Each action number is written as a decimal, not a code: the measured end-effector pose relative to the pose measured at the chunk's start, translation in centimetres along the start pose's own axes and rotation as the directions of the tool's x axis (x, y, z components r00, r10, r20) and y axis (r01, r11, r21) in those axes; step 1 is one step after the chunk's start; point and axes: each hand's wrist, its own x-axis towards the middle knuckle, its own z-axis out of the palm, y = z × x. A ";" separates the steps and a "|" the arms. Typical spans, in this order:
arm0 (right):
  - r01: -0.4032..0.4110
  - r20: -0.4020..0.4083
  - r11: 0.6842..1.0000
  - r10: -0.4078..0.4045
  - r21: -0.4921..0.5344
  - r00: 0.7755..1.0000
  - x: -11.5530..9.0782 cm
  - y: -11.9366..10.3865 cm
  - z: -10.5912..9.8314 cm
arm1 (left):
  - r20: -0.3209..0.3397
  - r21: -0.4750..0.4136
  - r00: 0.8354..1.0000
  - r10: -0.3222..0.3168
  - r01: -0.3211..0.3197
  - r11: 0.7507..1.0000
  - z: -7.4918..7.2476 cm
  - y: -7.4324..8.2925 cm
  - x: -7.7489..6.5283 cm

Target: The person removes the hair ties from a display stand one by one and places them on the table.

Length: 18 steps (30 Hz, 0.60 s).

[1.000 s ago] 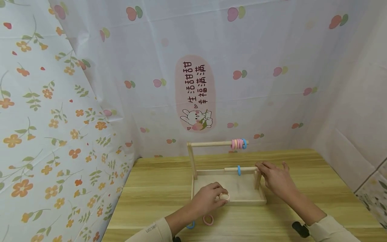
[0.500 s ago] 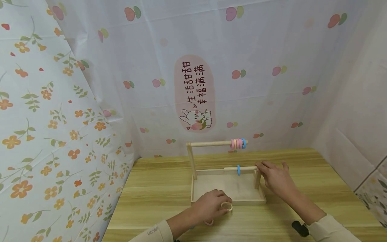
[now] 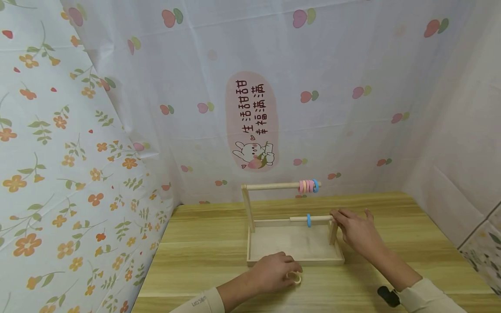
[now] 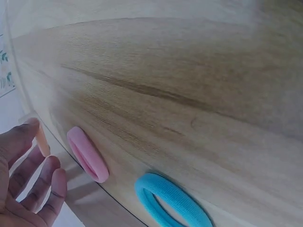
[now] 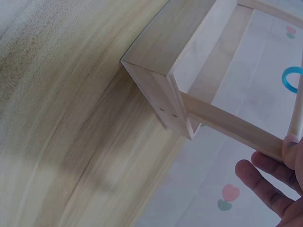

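My left hand (image 3: pixel 274 271) pinches a pale peach hair tie (image 3: pixel 299 278) between thumb and fingers, just in front of the wooden rack's tray (image 3: pixel 313 262). In the left wrist view, a pink hair tie (image 4: pixel 87 156) and a blue hair tie (image 4: pixel 177 196) lie on the table beyond that hand. My right hand (image 3: pixel 358 230) grips the rack's short post (image 3: pixel 333 232) at its top, where the lower bar (image 3: pixel 322 218) joins it. One blue hair tie (image 3: pixel 308 221) hangs on this bar. Several pink, peach and blue hair ties (image 3: pixel 307 186) sit bunched near the upper bar's free end.
The wood-grain table (image 3: pixel 203 234) carries the rack near its middle. A tall post (image 3: pixel 248 208) at the rack's left bears the upper bar (image 3: pixel 270 186). Patterned cloth (image 3: pixel 344 130) hangs behind and at the sides. A black device (image 3: pixel 388 296) shows by the right wrist.
My left hand has drawn the peach hair tie from over the tray's front edge toward me, and it now covers the loose ties in the head view. The right hand stays on the post.
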 end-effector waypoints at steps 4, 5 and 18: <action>0.004 -0.012 1.000 -0.004 -0.002 1.000 0.0 0.0 -0.1 | 0.011 0.032 1.000 0.018 -0.018 0.999 0.1 0.2 -0.1; 0.007 -0.016 1.000 -0.007 -0.001 1.000 0.0 -0.1 -0.1 | 0.013 0.033 1.000 0.024 -0.024 0.999 0.1 0.2 -0.2; -0.005 -0.011 1.000 0.005 0.018 1.000 0.0 0.0 0.0 | 0.055 -0.027 0.997 0.059 -0.057 0.998 0.4 -0.1 -0.4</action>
